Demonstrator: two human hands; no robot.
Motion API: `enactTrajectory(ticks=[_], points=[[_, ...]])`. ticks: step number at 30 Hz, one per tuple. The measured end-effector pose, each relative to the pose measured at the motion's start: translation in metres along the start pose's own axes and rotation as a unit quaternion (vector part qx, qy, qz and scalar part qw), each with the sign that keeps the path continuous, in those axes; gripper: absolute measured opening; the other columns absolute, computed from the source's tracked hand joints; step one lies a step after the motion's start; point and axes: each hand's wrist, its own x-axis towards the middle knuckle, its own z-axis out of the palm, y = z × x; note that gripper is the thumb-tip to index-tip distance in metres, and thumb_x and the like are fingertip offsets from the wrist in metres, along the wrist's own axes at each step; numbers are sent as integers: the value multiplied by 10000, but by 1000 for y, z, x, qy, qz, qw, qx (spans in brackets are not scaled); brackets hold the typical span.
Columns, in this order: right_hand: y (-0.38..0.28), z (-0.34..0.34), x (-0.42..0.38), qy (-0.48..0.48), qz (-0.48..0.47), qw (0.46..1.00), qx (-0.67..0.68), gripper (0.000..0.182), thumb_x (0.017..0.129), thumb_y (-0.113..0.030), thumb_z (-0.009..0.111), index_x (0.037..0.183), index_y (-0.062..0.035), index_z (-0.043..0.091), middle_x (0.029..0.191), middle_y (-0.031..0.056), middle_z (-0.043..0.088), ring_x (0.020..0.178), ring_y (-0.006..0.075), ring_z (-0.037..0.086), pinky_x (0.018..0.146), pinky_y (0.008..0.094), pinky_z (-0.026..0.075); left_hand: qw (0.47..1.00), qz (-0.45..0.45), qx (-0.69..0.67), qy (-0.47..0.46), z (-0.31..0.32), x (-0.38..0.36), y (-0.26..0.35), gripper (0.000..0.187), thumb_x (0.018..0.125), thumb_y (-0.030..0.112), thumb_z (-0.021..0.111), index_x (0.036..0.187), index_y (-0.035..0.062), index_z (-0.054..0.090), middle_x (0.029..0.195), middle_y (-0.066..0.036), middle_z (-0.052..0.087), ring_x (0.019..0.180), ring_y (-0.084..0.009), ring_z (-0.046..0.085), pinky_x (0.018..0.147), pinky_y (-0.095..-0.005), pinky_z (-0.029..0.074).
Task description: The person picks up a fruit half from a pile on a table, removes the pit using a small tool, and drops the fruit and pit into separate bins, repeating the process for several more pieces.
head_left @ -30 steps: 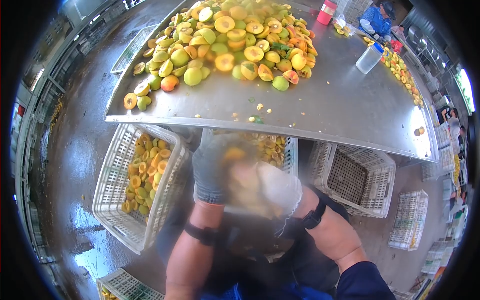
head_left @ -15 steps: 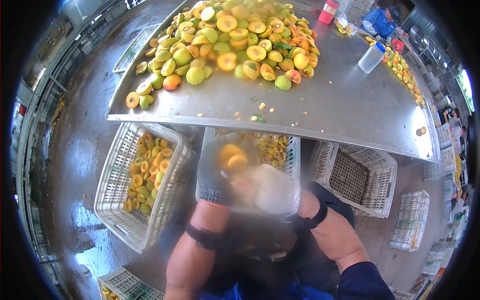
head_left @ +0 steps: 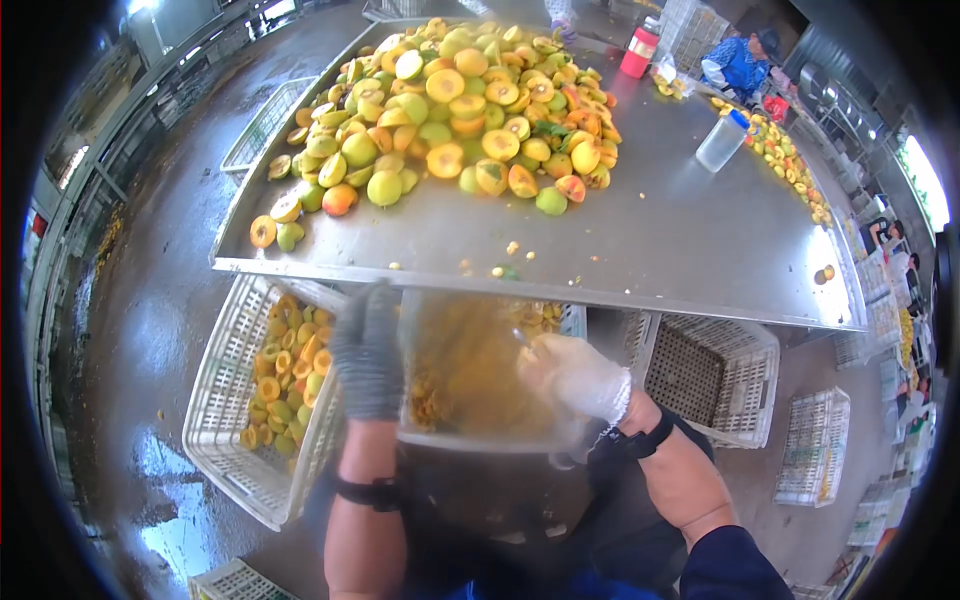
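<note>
My left hand (head_left: 368,352), in a dark grey knit glove, is beside the right rim of the left crate (head_left: 225,400), its fingers stretched out and slightly blurred. No fruit shows in it. My right hand (head_left: 578,378), in a white glove, is closed over the middle crate (head_left: 480,441); a small metal tool (head_left: 520,338) pokes out at its fingertips, mostly hidden. Cut pieces in the middle crate are smeared by a yellowish blur. Hollowed peach halves (head_left: 285,375) lie in the left crate.
A metal table (head_left: 640,240) bears a heap of halved peaches (head_left: 450,120), a red-pink bottle (head_left: 640,48) and a blue-capped clear bottle (head_left: 722,142). White crates (head_left: 755,390) stand at the right. A person in blue (head_left: 738,68) is at the far right side.
My left hand has moved left and up from the middle crate to the left crate; the peach halves seen by it are gone. My right hand has moved slightly right. The view has shifted.
</note>
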Motion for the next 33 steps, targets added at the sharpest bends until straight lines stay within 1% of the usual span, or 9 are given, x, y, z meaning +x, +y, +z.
enactTrajectory(ticks=[2,6,10,19,22,24,26,29,33], points=[[-16,-10,15,132,-136,945,-266,397,911,-390,756,982,-40,581,805,138,676,742,315,691,673,416,549,949,175,256,52,-29,12,15,362,1019,195,631,1323,-1,644,1171,-124,692,1024,-212,650,948,-349,527],[-73,-47,96,217,-64,874,-430,459,832,-321,782,1110,-20,575,972,230,698,906,424,686,804,469,551,871,237,335,270,-60,40,34,359,966,66,625,1310,-39,610,1268,-206,622,1165,-334,616,1044,-431,472],[-108,-65,195,234,-28,834,-498,601,807,-336,800,1243,-14,542,1058,262,703,1020,458,675,885,513,527,933,162,270,172,-55,37,29,385,954,59,637,1325,-43,605,1277,-198,633,1182,-307,616,1058,-418,468],[-87,-77,259,288,-10,802,-523,392,835,-267,761,1149,-46,682,999,207,743,922,349,736,785,436,586,972,95,216,23,-41,36,21,314,951,55,662,1253,-29,667,1206,-130,678,1105,-211,642,990,-342,501],[-106,-76,216,210,96,954,-191,329,856,-257,779,1084,-34,701,856,131,724,735,245,709,638,372,569,999,-33,28,-32,-31,31,13,309,984,117,655,1263,-16,660,1205,-123,679,1075,-214,665,917,-329,543],[-79,-71,187,154,-11,988,-25,192,920,-164,736,1079,-61,702,771,24,671,554,128,596,468,296,488,986,-116,-91,-77,-18,23,9,351,1018,213,626,1297,-1,638,1200,-118,681,1049,-219,682,859,-325,570],[-69,-52,141,12,14,973,229,209,919,-192,759,1053,-65,660,744,3,639,541,114,591,559,297,527,962,-171,-173,-124,-2,14,10,437,1057,348,576,1345,19,605,1190,-114,683,1016,-226,699,798,-322,595],[-93,-3,72,9,7,980,200,301,932,-165,737,1203,-59,659,819,21,665,584,129,614,498,272,495,931,-162,-230,-235,22,-3,-9,565,1065,514,468,1372,52,571,1201,-112,676,982,-240,705,759,-341,604],[-69,23,44,224,-265,910,-227,345,973,-216,695,1231,-5,607,896,52,649,716,119,643,622,289,525,954,-61,-123,-267,36,-22,-29,589,1065,564,421,1359,73,561,1252,-108,649,1012,-249,682,757,-364,590]])
